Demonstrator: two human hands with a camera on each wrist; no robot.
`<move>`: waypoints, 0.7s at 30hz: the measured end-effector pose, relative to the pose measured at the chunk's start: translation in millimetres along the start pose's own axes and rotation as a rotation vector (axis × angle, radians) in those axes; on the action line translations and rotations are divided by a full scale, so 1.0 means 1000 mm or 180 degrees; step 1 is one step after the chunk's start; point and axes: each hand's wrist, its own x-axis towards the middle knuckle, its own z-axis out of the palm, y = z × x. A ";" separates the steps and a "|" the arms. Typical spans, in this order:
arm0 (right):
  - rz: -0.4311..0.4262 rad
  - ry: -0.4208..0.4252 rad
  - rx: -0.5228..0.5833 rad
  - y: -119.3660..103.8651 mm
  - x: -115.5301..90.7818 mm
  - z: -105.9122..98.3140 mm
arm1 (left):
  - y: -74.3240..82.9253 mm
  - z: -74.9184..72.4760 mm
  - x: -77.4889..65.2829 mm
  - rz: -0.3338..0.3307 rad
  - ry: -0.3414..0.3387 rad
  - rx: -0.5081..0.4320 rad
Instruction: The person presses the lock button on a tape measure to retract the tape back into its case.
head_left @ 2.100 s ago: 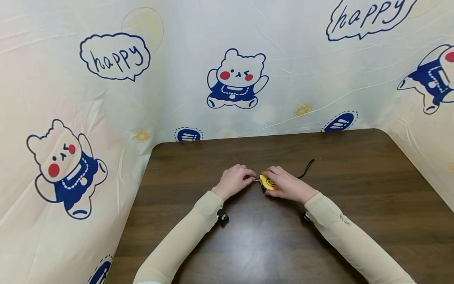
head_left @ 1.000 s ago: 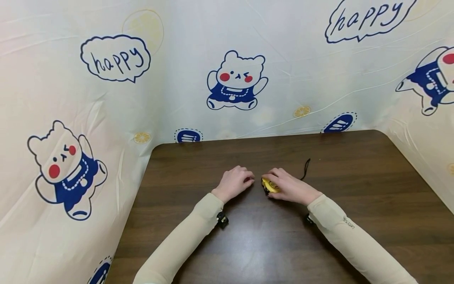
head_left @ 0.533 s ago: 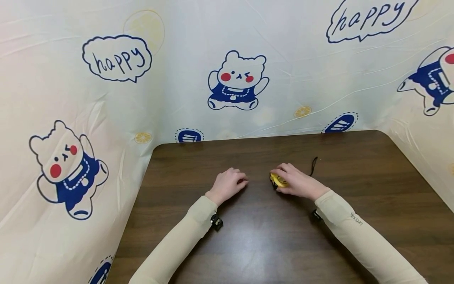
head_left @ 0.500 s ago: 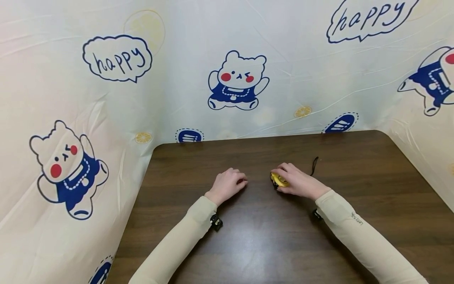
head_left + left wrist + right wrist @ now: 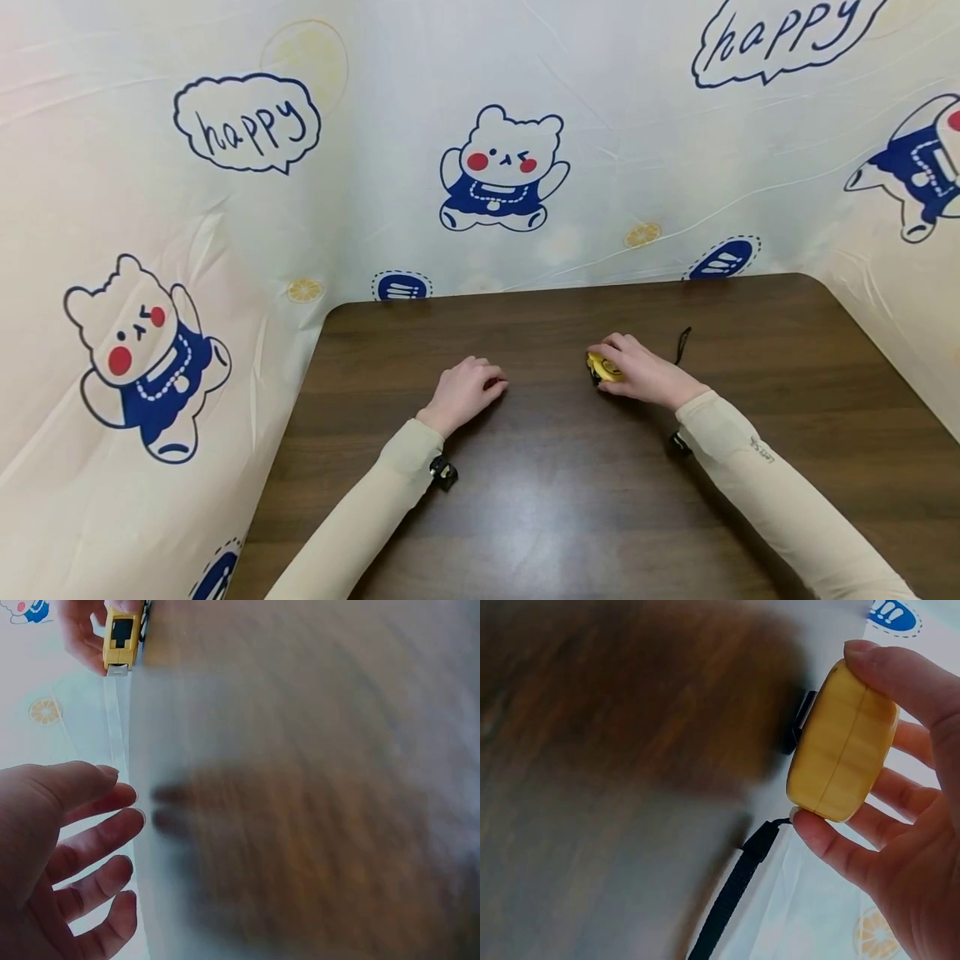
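Note:
A yellow tape measure [image 5: 604,367] with black parts is gripped by my right hand [image 5: 643,372] over the table. In the right wrist view its yellow case [image 5: 843,742] sits between thumb and fingers, and a black wrist strap [image 5: 733,896] hangs from it. The left wrist view shows the tape measure [image 5: 121,637] with a small metal tab at its mouth and no blade drawn out. My left hand [image 5: 463,392] holds nothing; its fingers [image 5: 101,841] are loosely bent, well to the left of the tape measure.
Beneath both hands lies a dark brown wooden table [image 5: 525,483] with rounded far corners. A pale curtain [image 5: 390,150] printed with bears and lettering hangs behind and at both sides. Small black cameras [image 5: 444,472] sit at the wrists.
My left hand has let go of the metal tab end, which earlier was pinched beside the case. The hands have moved apart, the right one carrying the tape measure rightward and slightly away.

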 end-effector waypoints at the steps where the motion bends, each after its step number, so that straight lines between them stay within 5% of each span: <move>1: 0.0028 -0.0012 0.0000 0.000 0.000 0.000 | -0.001 0.000 -0.001 -0.0010 0.0002 -0.0013; 21: 0.0208 -0.0010 -0.0022 0.000 0.002 0.002 | -0.005 -0.006 -0.011 -0.0125 -0.0003 -0.0114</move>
